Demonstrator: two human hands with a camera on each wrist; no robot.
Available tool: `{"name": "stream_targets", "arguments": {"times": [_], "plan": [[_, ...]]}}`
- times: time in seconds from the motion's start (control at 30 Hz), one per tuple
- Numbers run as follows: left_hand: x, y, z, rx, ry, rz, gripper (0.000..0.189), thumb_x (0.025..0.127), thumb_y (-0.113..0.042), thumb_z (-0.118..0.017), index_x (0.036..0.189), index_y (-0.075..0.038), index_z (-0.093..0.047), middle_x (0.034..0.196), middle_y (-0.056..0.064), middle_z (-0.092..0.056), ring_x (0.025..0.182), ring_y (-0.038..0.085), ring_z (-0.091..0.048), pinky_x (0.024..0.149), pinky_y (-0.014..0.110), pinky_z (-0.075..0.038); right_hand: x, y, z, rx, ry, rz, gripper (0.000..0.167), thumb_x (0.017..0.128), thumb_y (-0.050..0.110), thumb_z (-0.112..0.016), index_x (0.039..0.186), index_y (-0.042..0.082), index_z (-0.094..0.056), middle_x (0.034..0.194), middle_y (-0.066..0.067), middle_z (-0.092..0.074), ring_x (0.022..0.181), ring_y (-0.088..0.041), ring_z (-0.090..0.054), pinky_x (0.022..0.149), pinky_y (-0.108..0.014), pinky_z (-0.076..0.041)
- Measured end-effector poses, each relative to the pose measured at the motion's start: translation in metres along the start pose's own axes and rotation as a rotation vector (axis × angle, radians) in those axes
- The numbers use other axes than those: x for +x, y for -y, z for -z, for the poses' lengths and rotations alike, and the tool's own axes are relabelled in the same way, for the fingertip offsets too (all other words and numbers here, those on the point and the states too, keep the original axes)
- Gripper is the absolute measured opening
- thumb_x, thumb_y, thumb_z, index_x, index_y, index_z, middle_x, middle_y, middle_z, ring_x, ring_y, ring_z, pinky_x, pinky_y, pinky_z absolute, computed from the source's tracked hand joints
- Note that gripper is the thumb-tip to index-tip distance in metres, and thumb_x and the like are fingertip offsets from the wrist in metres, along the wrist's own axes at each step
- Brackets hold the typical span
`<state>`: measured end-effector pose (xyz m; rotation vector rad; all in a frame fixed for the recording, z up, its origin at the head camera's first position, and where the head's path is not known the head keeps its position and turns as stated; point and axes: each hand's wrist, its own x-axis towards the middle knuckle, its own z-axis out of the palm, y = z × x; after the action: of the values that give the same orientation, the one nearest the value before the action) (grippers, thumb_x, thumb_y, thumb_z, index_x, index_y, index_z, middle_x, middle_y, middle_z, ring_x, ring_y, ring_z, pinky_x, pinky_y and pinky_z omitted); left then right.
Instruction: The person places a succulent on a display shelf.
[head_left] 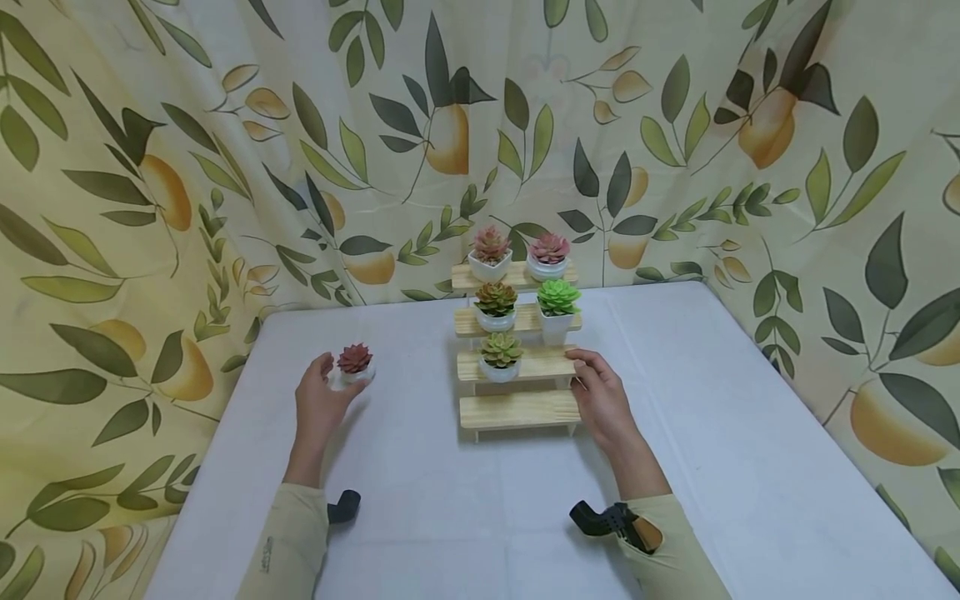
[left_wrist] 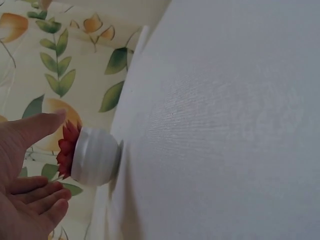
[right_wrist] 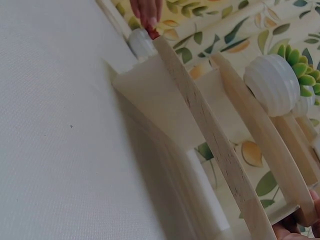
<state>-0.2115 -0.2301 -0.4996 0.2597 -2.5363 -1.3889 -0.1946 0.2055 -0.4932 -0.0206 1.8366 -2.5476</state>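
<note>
On the left of the table a dark red potted succulent (head_left: 355,358) stands upright in a small white pot (left_wrist: 95,156). My left hand (head_left: 318,412) is beside it, thumb and fingers spread to either side; in the left wrist view they are not closed round the pot. A wooden tiered plant stand (head_left: 517,410) stands mid-table. My right hand (head_left: 603,404) grips the right end of its second step from the bottom, with fingertips (right_wrist: 315,205) partly cut off in the right wrist view. A yellow-green succulent (head_left: 501,350) sits on that same step.
Higher on the stand are a brown-green succulent (head_left: 496,300), a bright green succulent (head_left: 558,297) and two pink succulents, one left (head_left: 491,247), one right (head_left: 548,250). A white cloth covers the table (head_left: 420,508). Behind hangs a leaf-and-fruit patterned curtain (head_left: 300,208).
</note>
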Motion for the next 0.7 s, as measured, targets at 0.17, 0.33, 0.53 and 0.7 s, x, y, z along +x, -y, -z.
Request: {"name": "stream_targets", "arguments": {"times": [0.17,0.33,0.53,0.7], "plan": [[0.008,0.001,-0.001,-0.002,0.023,0.035,0.088,0.086,-0.021,-0.087,0.152,0.010,-0.038,0.150,0.030,-0.046,0.141,0.042,-0.043,0.116,0.052,-0.035,0.000,0.001,0.000,0.004,0.000,-0.001,0.025,0.114,0.012,-0.039,0.131,-0.002,-0.050,0.165,-0.012,-0.018,0.154,-0.025,-0.016,0.124,-0.039,-0.017],[0.016,0.005,-0.005,0.002,0.038,0.069,0.090,0.086,-0.024,-0.087,0.153,0.009,-0.037,0.150,0.030,-0.047,0.142,0.042,-0.042,0.117,0.052,-0.033,0.000,0.000,0.000,0.001,-0.003,0.000,0.026,0.114,0.012,-0.039,0.131,-0.003,-0.050,0.164,-0.013,-0.019,0.153,-0.024,-0.018,0.124,-0.038,-0.017],[0.022,0.008,-0.009,0.021,0.076,0.096,0.092,0.086,-0.028,-0.087,0.154,0.008,-0.036,0.150,0.030,-0.047,0.142,0.043,-0.041,0.118,0.052,-0.032,0.000,0.000,0.000,-0.002,-0.006,-0.001,0.026,0.114,0.011,-0.039,0.132,-0.005,-0.048,0.160,-0.012,-0.023,0.152,-0.024,-0.021,0.123,-0.037,-0.019],[0.024,0.007,-0.011,0.030,0.083,0.092,0.093,0.085,-0.028,-0.088,0.153,0.009,-0.037,0.149,0.032,-0.047,0.140,0.045,-0.042,0.117,0.053,-0.034,0.000,0.001,-0.001,0.005,-0.007,0.005,0.025,0.114,0.011,-0.039,0.131,-0.003,-0.050,0.161,-0.012,-0.023,0.152,-0.025,-0.020,0.123,-0.037,-0.019]]}}
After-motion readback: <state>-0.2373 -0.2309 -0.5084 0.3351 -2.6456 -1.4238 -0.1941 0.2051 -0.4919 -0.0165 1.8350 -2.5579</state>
